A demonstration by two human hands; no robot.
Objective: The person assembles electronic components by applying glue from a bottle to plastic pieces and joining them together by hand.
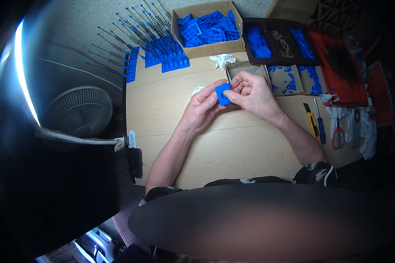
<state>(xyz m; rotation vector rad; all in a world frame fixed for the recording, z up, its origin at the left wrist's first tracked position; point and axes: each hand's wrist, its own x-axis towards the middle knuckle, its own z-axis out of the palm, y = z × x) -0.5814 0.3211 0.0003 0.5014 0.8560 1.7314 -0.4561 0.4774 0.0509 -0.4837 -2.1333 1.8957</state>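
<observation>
Above the middle of the table, both my hands hold one small flat blue plastic piece (222, 95). My left hand (202, 106) grips its left side, with fingers closed behind it. My right hand (256, 96) pinches at its right side, the thumb pressed against its front face near a dark opening. Anything else between my right fingertips is too small to make out. Just beyond my hands sits an open cardboard tray (235, 66) with small metal parts (253, 69), partly hidden by my right hand.
Blue racks (173, 61) with upright spring-wound rods stand at the far left. A cardboard box (210, 49) of blue parts and a dark compartment tray (267, 61) lie at the back. At right are a yellow cutter (311, 120), a screwdriver (321, 125) and red-handled scissors (338, 136). A fan (81, 111) stands left.
</observation>
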